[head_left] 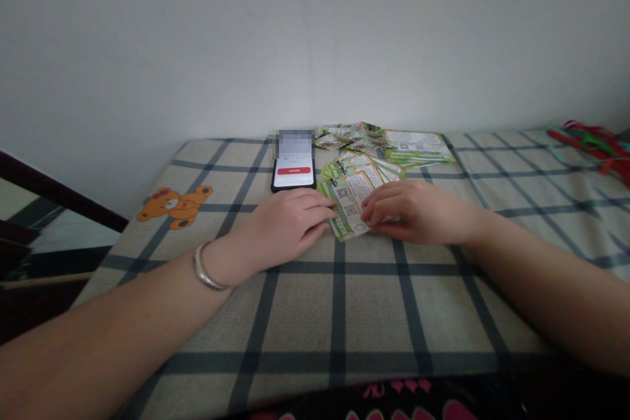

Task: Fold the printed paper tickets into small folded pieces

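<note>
A flat green-and-white printed card (pixel 350 209) with QR codes lies tilted between my hands, its near corner toward me. My right hand (pixel 418 211) has its fingers curled and pinches the card's right edge. At the left edge of the same card rest the fingertips of my left hand (pixel 295 218), closed together on it; the thumb is partly hidden. Just beyond, several similar cards (pixel 352 163) are fanned out and overlap. A silver bangle (pixel 207 268) circles my left wrist.
A phone (pixel 294 174) with a lit screen lies beyond my left hand. Crumpled green packets (pixel 349 136) and a stack of flat cards (pixel 418 146) sit by the wall. A bear cutout (pixel 176 206) is at left, red and green straps (pixel 598 147) at far right, on the checked tablecloth (pixel 305 315).
</note>
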`<state>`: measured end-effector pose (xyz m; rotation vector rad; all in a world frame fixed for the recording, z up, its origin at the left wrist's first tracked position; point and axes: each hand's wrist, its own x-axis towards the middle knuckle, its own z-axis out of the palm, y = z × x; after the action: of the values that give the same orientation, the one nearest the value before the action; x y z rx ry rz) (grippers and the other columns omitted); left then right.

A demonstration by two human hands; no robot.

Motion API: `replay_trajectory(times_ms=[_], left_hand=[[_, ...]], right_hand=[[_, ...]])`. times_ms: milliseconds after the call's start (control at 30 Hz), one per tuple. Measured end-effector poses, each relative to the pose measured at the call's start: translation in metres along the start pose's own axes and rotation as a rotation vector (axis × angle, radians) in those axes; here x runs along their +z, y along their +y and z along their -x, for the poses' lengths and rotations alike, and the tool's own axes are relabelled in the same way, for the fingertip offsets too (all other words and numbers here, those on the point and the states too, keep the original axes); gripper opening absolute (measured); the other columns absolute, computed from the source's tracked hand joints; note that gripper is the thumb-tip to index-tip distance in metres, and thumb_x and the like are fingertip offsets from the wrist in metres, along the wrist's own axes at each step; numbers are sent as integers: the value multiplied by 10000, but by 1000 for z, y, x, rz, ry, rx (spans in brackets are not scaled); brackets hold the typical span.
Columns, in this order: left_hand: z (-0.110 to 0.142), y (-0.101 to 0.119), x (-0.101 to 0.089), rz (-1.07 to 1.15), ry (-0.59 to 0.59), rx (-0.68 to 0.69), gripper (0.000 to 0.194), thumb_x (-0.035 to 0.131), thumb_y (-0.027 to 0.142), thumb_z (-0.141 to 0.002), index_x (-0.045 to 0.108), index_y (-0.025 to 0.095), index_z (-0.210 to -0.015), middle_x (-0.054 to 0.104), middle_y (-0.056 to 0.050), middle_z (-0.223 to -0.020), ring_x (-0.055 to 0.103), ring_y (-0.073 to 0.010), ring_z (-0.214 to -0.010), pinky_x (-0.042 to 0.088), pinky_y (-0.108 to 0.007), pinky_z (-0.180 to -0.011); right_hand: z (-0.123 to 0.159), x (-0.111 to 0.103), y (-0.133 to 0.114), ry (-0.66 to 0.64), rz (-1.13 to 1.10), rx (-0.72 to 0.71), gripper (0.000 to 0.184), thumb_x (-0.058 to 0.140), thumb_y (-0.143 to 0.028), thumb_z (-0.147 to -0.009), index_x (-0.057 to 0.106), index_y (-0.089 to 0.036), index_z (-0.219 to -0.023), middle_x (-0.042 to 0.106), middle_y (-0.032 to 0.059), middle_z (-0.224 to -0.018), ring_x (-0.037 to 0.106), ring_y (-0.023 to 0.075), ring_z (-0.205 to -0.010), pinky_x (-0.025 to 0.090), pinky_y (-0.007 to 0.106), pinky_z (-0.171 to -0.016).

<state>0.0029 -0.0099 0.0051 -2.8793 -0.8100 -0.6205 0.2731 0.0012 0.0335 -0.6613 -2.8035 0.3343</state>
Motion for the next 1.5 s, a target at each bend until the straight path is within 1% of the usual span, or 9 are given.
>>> replay_trajectory(times_ms=[200, 333, 433, 600, 800, 933, 1100, 1333, 1500], left_hand=[[-1, -3, 1, -26, -9, -111, 246, 520, 195, -915, 698, 153, -1080, 718, -71, -1144, 671, -216, -1036, 550, -415, -941], [-1, -4, 3, -48, 18, -155, 247, 523, 206, -916, 687, 134, -1085, 720, -84, -1136, 668, -227, -1033, 548, -428, -941], [-1, -3, 3, -57, 20, -148, 249, 518, 204, -917, 681, 134, -1092, 720, -87, -1132, 667, -229, -1027, 551, -429, -926], [-3, -1, -1, -22, -37, -129, 245, 516, 184, -914, 675, 148, -1097, 730, -80, -1056, 673, -215, -983, 550, -411, -897], [-4, 0, -2, 45, -50, -90, 230, 527, 174, -910, 679, 160, -1082, 721, -74, -1065, 653, -209, -997, 544, -388, -886], [-4, 0, -2, 86, -57, -75, 232, 522, 176, -915, 683, 161, -1080, 719, -72, -1040, 647, -202, -995, 540, -378, -885], [-5, 1, -2, 133, -49, -90, 259, 471, 156, -927, 694, 163, -1059, 719, -68, -1024, 644, -197, -988, 534, -373, -888], [-5, 4, -2, 175, -22, -132, 289, 422, 245, -979, 678, 144, -1071, 722, -72, -1012, 643, -200, -966, 527, -381, -870], [-5, 8, -1, 151, -5, -138, 245, 491, 258, -956, 670, 145, -1080, 720, -74, -1030, 643, -209, -986, 524, -382, -883]], right_hand=[[-2, 2, -12, -66, -103, -67, 99, 584, -170, -872, 680, -198, -879, 702, 35, -910, 628, 147, -884, 476, 292, -790], [-3, 2, -19, -101, -137, -69, 91, 588, -160, -861, 666, -206, -867, 696, 17, -885, 622, 140, -861, 467, 290, -767], [-3, 2, -21, -118, -183, -75, 101, 584, -159, -864, 668, -215, -869, 698, 8, -869, 621, 136, -855, 465, 288, -770], [-3, 4, -23, -132, -282, -80, 84, 609, -167, -853, 679, -208, -871, 701, 9, -841, 626, 128, -833, 466, 275, -765], [-3, 3, -29, -172, -366, -13, 88, 619, -191, -842, 703, -176, -862, 690, 12, -759, 601, 107, -677, 449, 246, -644], [-3, 7, -29, -134, -374, 47, 100, 626, -234, -855, 699, -167, -866, 674, 7, -730, 574, 93, -629, 420, 223, -591], [-6, 17, -26, -48, -284, 186, 107, 653, -268, -839, 666, -163, -821, 647, 0, -722, 540, 90, -614, 373, 211, -550], [-13, 24, -23, -7, -122, 238, 159, 602, -313, -881, 637, -177, -807, 611, -1, -754, 508, 100, -650, 340, 238, -585], [-15, 29, -19, 47, 0, 292, 181, 602, -351, -886, 662, -185, -846, 625, 16, -779, 535, 128, -704, 352, 257, -625]])
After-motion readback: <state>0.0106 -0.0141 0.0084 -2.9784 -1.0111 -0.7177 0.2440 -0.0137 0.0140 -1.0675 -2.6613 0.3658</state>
